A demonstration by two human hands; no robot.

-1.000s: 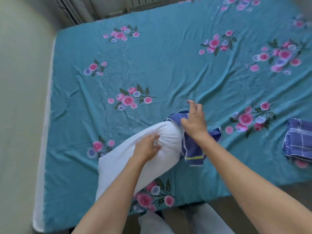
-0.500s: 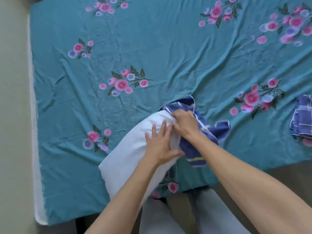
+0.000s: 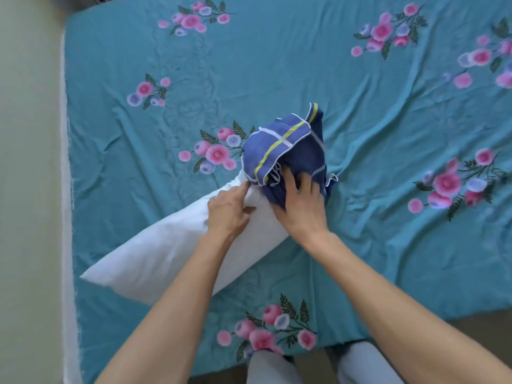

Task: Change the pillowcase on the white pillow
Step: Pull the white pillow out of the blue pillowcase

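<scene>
Teal floral bedsheet (image 3: 277, 65) covers bed; pale wall (image 3: 25, 162) at left.

Pillowcase bunched up over the far end of the pillow

The blue pillowcase (image 3: 288, 151), which a second ago lay slack beside the white pillow (image 3: 171, 253) on the bed sheet (image 3: 277, 65), now sits gathered in a mound over the pillow's far end (its yellow-striped hem turned up on top). The right hand (image 3: 300, 206) has gone from lying open on the cloth to gripping its folds, and the left hand (image 3: 228, 210) has shifted up to the pillowcase's edge, pinching the pillow there.
</scene>
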